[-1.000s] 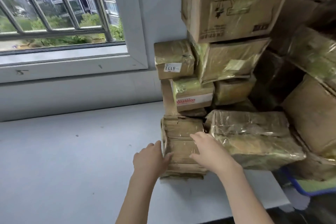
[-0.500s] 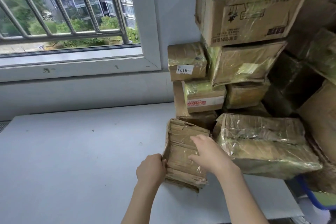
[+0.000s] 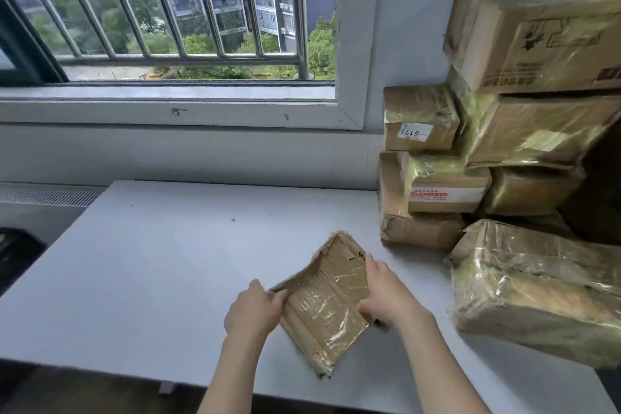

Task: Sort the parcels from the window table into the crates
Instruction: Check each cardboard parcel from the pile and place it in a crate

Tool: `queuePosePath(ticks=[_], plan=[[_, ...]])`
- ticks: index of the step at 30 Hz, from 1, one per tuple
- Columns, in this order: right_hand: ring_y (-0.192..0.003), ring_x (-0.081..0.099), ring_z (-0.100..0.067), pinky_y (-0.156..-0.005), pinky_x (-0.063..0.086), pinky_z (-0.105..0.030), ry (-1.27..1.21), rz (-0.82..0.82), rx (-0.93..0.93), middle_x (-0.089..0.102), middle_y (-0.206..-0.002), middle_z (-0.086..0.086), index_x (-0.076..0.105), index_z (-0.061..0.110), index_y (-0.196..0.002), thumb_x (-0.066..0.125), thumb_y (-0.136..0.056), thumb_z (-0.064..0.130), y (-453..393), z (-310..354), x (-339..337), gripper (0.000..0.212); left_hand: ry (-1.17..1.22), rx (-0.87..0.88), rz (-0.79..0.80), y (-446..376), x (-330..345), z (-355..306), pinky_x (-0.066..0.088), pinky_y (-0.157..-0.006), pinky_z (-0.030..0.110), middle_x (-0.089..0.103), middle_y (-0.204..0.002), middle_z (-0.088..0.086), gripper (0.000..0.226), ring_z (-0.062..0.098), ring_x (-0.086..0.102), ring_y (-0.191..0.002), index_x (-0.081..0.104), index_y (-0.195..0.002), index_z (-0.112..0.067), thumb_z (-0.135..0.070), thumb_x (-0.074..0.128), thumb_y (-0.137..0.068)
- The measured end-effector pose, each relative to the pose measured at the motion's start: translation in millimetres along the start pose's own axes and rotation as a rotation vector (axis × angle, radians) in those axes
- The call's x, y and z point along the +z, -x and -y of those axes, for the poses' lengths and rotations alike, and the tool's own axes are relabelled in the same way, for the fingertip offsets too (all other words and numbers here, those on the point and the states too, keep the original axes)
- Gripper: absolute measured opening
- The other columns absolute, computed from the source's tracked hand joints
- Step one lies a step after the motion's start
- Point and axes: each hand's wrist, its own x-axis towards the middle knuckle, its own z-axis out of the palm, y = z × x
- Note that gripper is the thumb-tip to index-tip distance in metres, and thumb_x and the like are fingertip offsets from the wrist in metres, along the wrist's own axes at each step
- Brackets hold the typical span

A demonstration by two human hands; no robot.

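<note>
Head view: both hands grasp a flat, tape-wrapped parcel (image 3: 327, 304) over the white table (image 3: 151, 262). Left hand (image 3: 253, 311) pinches its left edge; right hand (image 3: 386, 292) curls over its right side. Stacked parcels (image 3: 497, 151) stand to the right, apart from it.

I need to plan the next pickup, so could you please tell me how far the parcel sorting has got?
Done: nothing shows; no crate is in view. In hand: left hand and right hand grip a flat brown taped cardboard parcel, tilted over the white table. Left: the stack of taped brown boxes by the wall.
</note>
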Motion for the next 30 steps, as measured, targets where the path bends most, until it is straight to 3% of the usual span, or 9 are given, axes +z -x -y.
queuePosePath(ticks=[3,6,11,14,18,21,25,28,30], plan=[[-0.137,0.029,-0.029,-0.109,0.034,-0.036,-0.035,-0.035,0.033,0.024,-0.152,-0.012,-0.01,0.011,-0.153,0.064,-0.081,0.021,-6,8,2,0.104,0.146,0.039,0.057,-2,6,3,0.039,-0.067,0.026,0.058,-0.089,0.0,0.028,0.022,0.057,-0.092,0.05,-0.09,-0.013,-0.041,0.048,-0.096],[-0.133,0.034,-0.03,-0.106,0.037,-0.035,-0.038,-0.096,0.045,0.031,-0.147,-0.013,-0.001,0.013,-0.153,0.067,-0.082,0.028,-7,12,-1,0.1,0.255,0.128,-0.01,-4,9,3,0.04,-0.067,0.029,0.06,-0.091,0.001,0.019,0.024,0.059,-0.092,0.05,-0.103,-0.014,-0.032,0.049,-0.096],[-0.122,0.046,-0.024,-0.096,0.044,-0.034,-0.22,-0.274,-0.039,0.039,-0.139,-0.005,0.016,0.02,-0.15,0.065,-0.084,0.023,-2,20,-17,0.082,0.373,0.245,-0.259,-9,-25,-8,0.044,-0.067,0.033,0.065,-0.089,0.003,0.016,0.026,0.059,-0.085,0.052,-0.108,-0.019,-0.018,0.05,-0.093],[-0.118,0.049,-0.018,-0.093,0.04,-0.025,-0.421,-0.428,-0.156,0.048,-0.133,-0.001,0.031,0.021,-0.144,0.068,-0.084,0.018,3,30,-42,0.07,0.51,0.355,-0.437,-6,-61,-19,0.04,-0.067,0.028,0.065,-0.085,-0.001,0.024,0.025,0.06,-0.08,0.057,-0.107,-0.019,-0.006,0.057,-0.087],[-0.098,0.056,-0.002,-0.074,0.039,-0.01,-0.605,-0.52,-0.246,0.059,-0.102,0.02,0.052,0.027,-0.125,0.074,-0.082,0.022,17,43,-85,0.048,0.59,0.603,-0.634,1,-94,-24,0.05,-0.066,0.032,0.066,-0.075,-0.004,0.036,0.02,0.062,-0.067,0.062,-0.097,-0.023,0.006,0.069,-0.076],[-0.106,0.057,-0.001,-0.084,0.042,-0.019,-0.647,-0.362,-0.26,0.063,-0.108,0.021,0.056,0.035,-0.111,0.078,-0.069,0.054,30,47,-112,0.051,0.585,0.775,-0.822,3,-107,-26,0.049,-0.065,0.018,0.062,-0.078,-0.014,0.049,0.006,0.056,-0.071,0.055,-0.095,-0.029,0.011,0.073,-0.073],[-0.102,0.058,-0.004,-0.083,0.047,-0.024,-0.67,-0.308,-0.278,0.066,-0.105,0.012,0.06,0.034,-0.098,0.038,-0.061,0.09,47,60,-132,0.07,0.508,0.999,-0.982,2,-121,-25,0.039,-0.078,-0.002,0.064,-0.096,-0.006,0.055,-0.006,0.054,-0.083,0.056,-0.101,-0.017,0.021,0.073,-0.066],[-0.088,0.063,-0.015,-0.076,0.047,-0.029,-0.746,-0.404,-0.199,0.071,-0.094,-0.003,0.066,0.014,-0.092,0.049,-0.085,0.065,38,69,-132,0.054,0.508,1.107,-0.872,7,-127,-24,0.041,-0.08,0.002,0.062,-0.117,-0.006,0.044,-0.01,0.057,-0.092,0.054,-0.107,-0.017,0.009,0.062,-0.072],[-0.081,0.06,-0.018,-0.067,0.044,-0.028,-0.736,-0.47,-0.201,0.07,-0.094,-0.012,0.065,0.005,-0.095,0.06,-0.091,0.042,30,70,-127,0.037,0.615,1.05,-0.715,15,-130,-22,0.043,-0.075,0.006,0.065,-0.11,-0.018,0.036,-0.002,0.061,-0.088,0.052,-0.108,-0.025,-0.013,0.054,-0.073]])
